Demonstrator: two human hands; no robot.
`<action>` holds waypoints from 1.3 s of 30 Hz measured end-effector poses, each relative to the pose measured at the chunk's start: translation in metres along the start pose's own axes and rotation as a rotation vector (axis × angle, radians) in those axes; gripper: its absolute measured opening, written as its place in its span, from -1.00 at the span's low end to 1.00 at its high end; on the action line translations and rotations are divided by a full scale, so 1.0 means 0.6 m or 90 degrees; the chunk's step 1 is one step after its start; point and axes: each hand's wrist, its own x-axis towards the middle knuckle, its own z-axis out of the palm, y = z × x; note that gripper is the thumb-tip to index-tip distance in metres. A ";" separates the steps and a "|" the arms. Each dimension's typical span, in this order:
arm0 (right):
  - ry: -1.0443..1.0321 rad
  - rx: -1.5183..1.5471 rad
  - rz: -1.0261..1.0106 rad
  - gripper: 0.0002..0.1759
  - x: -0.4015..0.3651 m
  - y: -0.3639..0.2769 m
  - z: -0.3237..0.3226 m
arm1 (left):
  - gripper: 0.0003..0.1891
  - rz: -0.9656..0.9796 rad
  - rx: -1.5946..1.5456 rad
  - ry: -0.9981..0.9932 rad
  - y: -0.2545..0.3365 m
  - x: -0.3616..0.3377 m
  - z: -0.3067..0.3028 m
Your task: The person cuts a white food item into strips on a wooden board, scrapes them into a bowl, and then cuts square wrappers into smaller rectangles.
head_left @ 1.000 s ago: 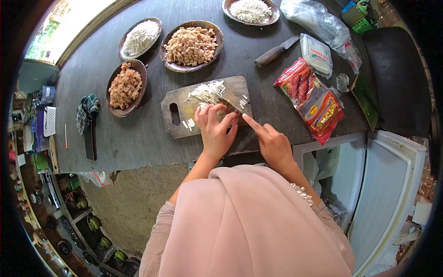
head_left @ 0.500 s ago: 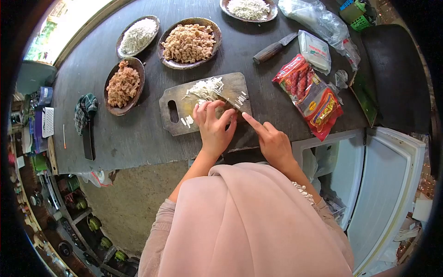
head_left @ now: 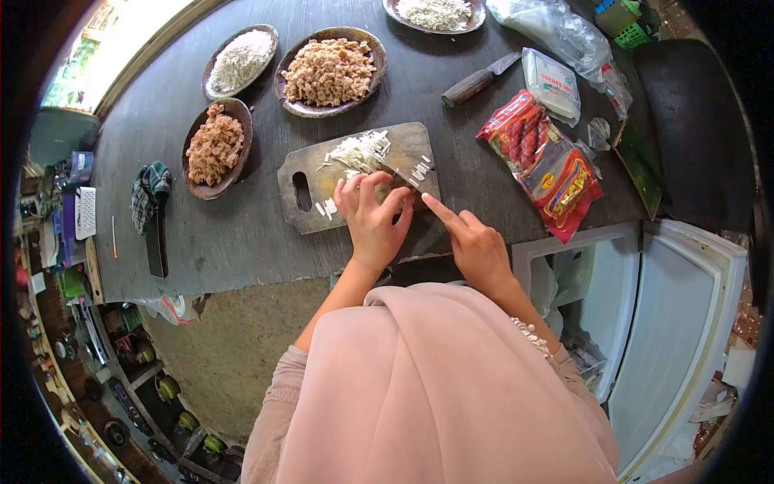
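A wooden cutting board point(head_left: 306, 165) with an oval handle hole lies near the table's front edge. A pile of thin white strips point(head_left: 361, 152) sits on it, with a few loose strips at its left and right. My left hand point(head_left: 375, 222) presses down on the board with curled fingertips; whatever is under them is hidden. In my right hand point(head_left: 477, 248) is a knife point(head_left: 401, 174), its blade slanting across the board beside my left fingertips. My right index finger stretches forward along it, and the handle is covered by the hand.
Beyond the board stand plates of brown chopped pieces point(head_left: 330, 73), reddish-brown pieces point(head_left: 215, 145) and white strips point(head_left: 242, 60). A second knife point(head_left: 480, 79), a white packet point(head_left: 551, 87) and a red food package point(head_left: 542, 165) lie at right. Below, a fridge door point(head_left: 673, 323) hangs open.
The knife blade has tilted slightly, showing a brighter face. Both hands stay at nearly the same place on the board. The view has shifted very slightly.
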 end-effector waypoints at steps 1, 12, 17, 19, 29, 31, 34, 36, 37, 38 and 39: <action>0.000 -0.001 0.001 -0.09 0.004 0.001 0.002 | -0.78 0.001 -0.001 0.000 0.000 -0.001 0.001; -0.036 0.029 0.039 -0.22 0.003 -0.013 -0.014 | -0.78 0.001 -0.018 0.016 -0.004 -0.005 0.004; 0.010 -0.001 -0.001 -0.11 0.016 -0.004 0.003 | -0.78 0.001 -0.018 0.013 -0.002 -0.006 0.006; 0.025 0.006 -0.012 -0.12 0.018 -0.004 0.001 | -0.78 0.000 -0.013 0.019 -0.004 -0.003 0.005; 0.002 0.007 -0.005 -0.11 0.017 -0.007 0.003 | -0.78 0.011 -0.024 0.016 -0.006 -0.005 0.006; 0.013 0.007 -0.006 -0.10 0.020 -0.009 -0.001 | -0.78 0.013 -0.025 0.018 -0.006 -0.004 0.008; 0.004 0.005 0.004 -0.10 0.013 -0.011 -0.007 | -0.78 0.014 -0.029 0.022 -0.007 -0.004 0.004; -0.011 0.014 0.001 -0.12 0.003 -0.009 -0.010 | -0.79 0.007 -0.044 0.023 -0.006 -0.004 0.004; -0.013 0.013 0.001 -0.12 0.003 -0.008 -0.009 | -0.79 0.005 -0.045 0.024 -0.005 -0.004 0.005; -0.012 0.009 0.001 -0.12 0.002 -0.007 -0.006 | -0.79 0.007 -0.042 0.026 -0.005 -0.004 0.005; -0.010 0.005 0.000 -0.13 0.003 -0.007 -0.002 | -0.78 0.010 -0.039 0.029 -0.005 -0.004 0.005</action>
